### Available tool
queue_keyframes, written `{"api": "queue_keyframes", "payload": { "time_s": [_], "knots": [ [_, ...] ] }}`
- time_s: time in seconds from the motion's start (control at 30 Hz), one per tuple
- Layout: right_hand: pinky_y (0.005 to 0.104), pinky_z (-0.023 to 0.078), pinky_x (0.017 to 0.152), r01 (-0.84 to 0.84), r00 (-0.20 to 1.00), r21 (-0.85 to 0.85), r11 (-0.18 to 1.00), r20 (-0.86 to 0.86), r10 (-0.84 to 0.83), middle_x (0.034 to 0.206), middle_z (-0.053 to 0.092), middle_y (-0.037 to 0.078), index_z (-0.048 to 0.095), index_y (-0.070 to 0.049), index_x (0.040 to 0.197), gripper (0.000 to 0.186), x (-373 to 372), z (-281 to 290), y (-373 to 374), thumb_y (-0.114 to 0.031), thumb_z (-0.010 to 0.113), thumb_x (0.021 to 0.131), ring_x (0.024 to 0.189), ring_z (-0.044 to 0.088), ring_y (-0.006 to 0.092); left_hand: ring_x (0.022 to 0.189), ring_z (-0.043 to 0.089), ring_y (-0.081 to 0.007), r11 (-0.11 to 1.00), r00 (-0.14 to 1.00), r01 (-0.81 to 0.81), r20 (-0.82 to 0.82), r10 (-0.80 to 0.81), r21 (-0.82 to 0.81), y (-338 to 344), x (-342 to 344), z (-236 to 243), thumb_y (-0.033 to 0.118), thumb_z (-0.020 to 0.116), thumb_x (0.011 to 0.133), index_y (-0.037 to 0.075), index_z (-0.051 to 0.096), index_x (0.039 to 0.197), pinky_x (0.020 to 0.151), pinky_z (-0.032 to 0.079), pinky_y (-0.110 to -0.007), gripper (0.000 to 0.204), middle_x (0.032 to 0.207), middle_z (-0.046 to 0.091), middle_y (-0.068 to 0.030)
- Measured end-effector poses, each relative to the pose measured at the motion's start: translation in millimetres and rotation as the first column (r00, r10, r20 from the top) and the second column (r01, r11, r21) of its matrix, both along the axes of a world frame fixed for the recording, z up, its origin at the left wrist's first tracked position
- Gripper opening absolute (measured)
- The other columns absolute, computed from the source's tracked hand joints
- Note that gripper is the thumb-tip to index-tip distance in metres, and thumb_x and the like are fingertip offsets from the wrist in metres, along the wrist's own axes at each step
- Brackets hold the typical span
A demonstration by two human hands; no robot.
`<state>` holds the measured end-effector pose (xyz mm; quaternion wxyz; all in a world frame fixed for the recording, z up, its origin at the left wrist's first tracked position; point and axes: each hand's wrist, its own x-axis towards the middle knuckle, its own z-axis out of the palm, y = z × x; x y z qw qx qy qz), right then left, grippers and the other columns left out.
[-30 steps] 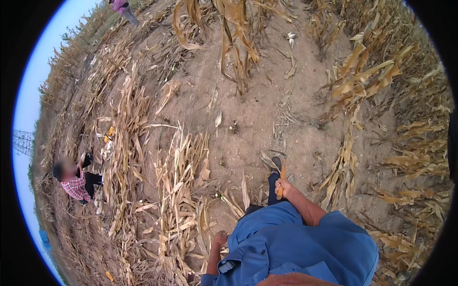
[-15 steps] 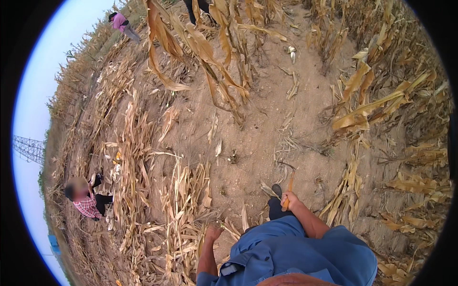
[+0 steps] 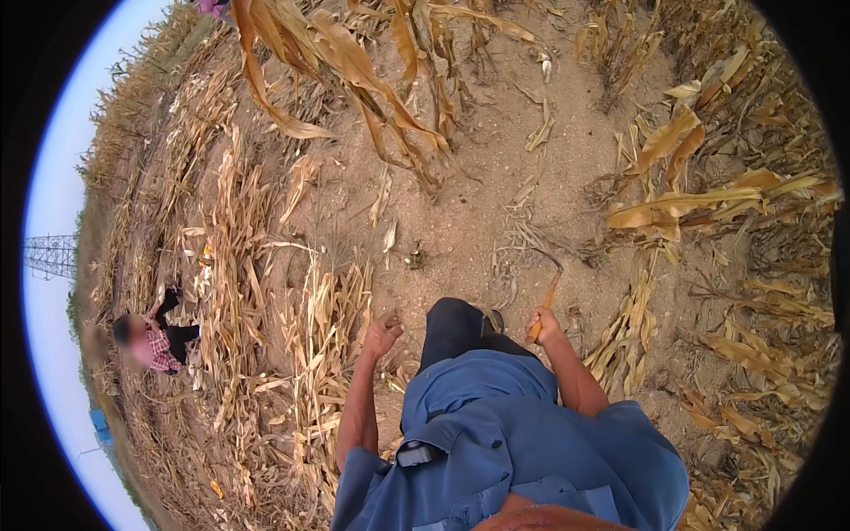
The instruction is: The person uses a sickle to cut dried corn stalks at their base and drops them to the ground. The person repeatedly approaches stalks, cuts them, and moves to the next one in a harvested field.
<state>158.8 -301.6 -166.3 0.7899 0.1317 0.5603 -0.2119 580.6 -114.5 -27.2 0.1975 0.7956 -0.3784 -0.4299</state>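
- Brown soil (image 3: 496, 168): centre of the frame.
- Dry stalks (image 3: 328, 310): lying left of centre.
- Sickle (image 3: 550, 293): right of centre, blade uppermost.
- Right hand (image 3: 545, 325): fingers wrapped round the sickle's handle.
- Left hand (image 3: 383, 335): near the stalks, fingers loosely curled, partly open.

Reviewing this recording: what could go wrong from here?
Two possible risks:
1. The sickle in the right hand has an uncovered curved blade; a careless swing might catch the person's dark-trousered leg.
2. Loose dry corn stalks and leaves litter the ground on the left; stepping there might tangle a foot or cause a slip.
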Motion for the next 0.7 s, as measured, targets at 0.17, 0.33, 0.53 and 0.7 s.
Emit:
{"api": "queue_keyframes", "payload": {
  "time_s": [0.17,0.33,0.53,0.7],
  "knots": [
    [0.0246,0.038,0.042,0.025,0.998,0.057,0.998,0.054,-0.028,0.054,0.042,-0.005,0.044,-0.015,0.067,0.027,9,-11,-5,-0.017,0.053,0.093,0.043,0.040,0.0095,0.111,0.065,-0.0353,0.981,0.996,-0.083,0.026,0.089,-0.172,-116,53,55,0.030,0.070,0.085,-0.002,0.050,0.139,0.095,0.052,-0.040,0.065,0.120,0.064,-0.0268],
    [0.0258,0.038,0.041,-0.068,0.996,0.130,0.989,0.064,0.060,0.054,0.040,-0.003,0.042,-0.015,0.068,0.028,43,-16,-9,-0.020,0.049,0.094,0.044,0.037,0.0120,0.118,0.060,-0.0344,0.914,0.982,-0.078,0.125,0.139,-0.399,-233,107,139,0.039,0.071,0.086,-0.003,0.047,0.141,0.097,0.052,-0.042,0.073,0.131,0.058,-0.0270],
    [0.0250,0.038,0.041,-0.122,0.992,0.118,0.985,0.055,0.116,0.054,0.041,-0.004,0.043,-0.014,0.069,0.024,93,-29,-34,-0.013,0.054,0.090,0.044,0.039,0.0101,0.122,0.057,-0.0355,0.791,0.902,0.008,0.346,0.259,-0.612,-411,159,178,0.049,0.076,0.080,-0.007,0.043,0.141,0.102,0.048,-0.044,0.089,0.131,0.057,-0.0287],
    [0.0234,0.039,0.042,-0.152,0.982,0.078,0.985,0.122,0.142,0.056,0.043,-0.005,0.044,-0.014,0.071,0.022,183,-19,-86,-0.011,0.058,0.088,0.044,0.042,0.0055,0.093,0.067,-0.0246,0.524,0.920,0.010,0.214,0.330,-0.851,-486,179,197,0.036,0.080,0.079,-0.005,0.059,0.117,0.082,0.053,-0.040,0.060,0.103,0.068,-0.0182]
  ]
}}
